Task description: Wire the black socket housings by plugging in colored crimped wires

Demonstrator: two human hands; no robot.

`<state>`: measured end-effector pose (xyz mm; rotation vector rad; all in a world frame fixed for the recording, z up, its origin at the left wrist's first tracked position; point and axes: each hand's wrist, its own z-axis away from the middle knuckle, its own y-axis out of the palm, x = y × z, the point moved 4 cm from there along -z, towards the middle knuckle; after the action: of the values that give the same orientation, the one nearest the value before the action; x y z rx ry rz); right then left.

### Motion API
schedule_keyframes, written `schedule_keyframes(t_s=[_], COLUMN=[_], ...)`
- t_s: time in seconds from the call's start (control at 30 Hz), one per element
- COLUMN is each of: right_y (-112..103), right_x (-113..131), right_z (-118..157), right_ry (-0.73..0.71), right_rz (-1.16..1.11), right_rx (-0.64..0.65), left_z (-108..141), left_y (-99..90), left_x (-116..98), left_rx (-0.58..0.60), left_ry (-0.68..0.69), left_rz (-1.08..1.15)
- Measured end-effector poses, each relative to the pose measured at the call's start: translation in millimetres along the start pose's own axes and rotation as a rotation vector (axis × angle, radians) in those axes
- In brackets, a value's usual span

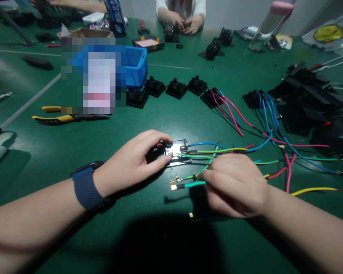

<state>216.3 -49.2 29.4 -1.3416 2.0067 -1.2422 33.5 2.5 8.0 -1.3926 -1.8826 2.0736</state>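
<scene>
On the green table, my left hand (134, 161) grips a small black socket module (178, 149) by its left side, thumb and fingers on opposite edges. The module's upper face is bright with glare. Blue, yellow-green and green wires run rightward from its terminals. Just to the right, my right hand (236, 184) is closed in a pinch on a green-and-yellow wire (189, 177), with gold terminals near the fingertips. Beneath that lies a thicker green wire (194, 184) with a gold terminal at its end. The palm side of my right hand is hidden.
Behind stand several black modules (176, 88), two of them wired, and a blue bin (137, 68). Yellow-handled pliers (60, 119) lie at left near a blurred-out patch. Loose wires (314, 190) and black parts (303, 95) spread rightward. Another person's hands (185, 24) are across the table.
</scene>
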Motion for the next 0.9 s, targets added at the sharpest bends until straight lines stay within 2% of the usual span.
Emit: schedule_keyframes(t_s=[0.4,0.9], right_y=[1.0,2.6], right_x=[-0.1,-0.5], right_z=[-0.5,1.3], right_ry=[-0.02,-0.012], right_rz=[0.03,0.034], right_rx=[-0.02,0.064], left_z=[-0.6,-0.4], left_y=[-0.3,-0.5], left_x=[1.1,0.3], left_rx=[-0.009,-0.007], left_ry=[0.007,0.012], left_rz=[0.003,0.005])
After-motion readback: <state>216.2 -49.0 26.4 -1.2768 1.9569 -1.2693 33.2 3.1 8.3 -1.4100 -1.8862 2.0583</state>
